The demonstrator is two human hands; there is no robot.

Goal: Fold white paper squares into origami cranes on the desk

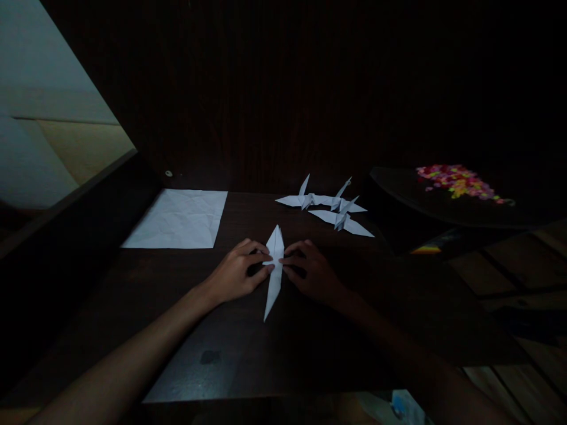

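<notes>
A long, pointed piece of folded white paper (pixel 275 280) lies on the dark table between my hands, one tip toward me and the other away. On its left edge, my left hand (pixel 243 268) pinches the paper near the middle with thumb and fingers. My right hand (pixel 312 268), in shadow, grips the opposite edge at about the same height. Beyond them stand several folded paper cranes (pixel 341 221), wings spread. Flat at the back left rests a creased sheet of white paper (pixel 181 219).
A dark wooden panel (pixel 248 106) rises behind the table (pixel 177 348). To the right is a black object (pixel 398 189) with a cluster of small colourful pieces (pixel 460 182) on it. A low dark side board (pixel 75 206) borders the left. Wooden slats (pixel 509 265) show at lower right.
</notes>
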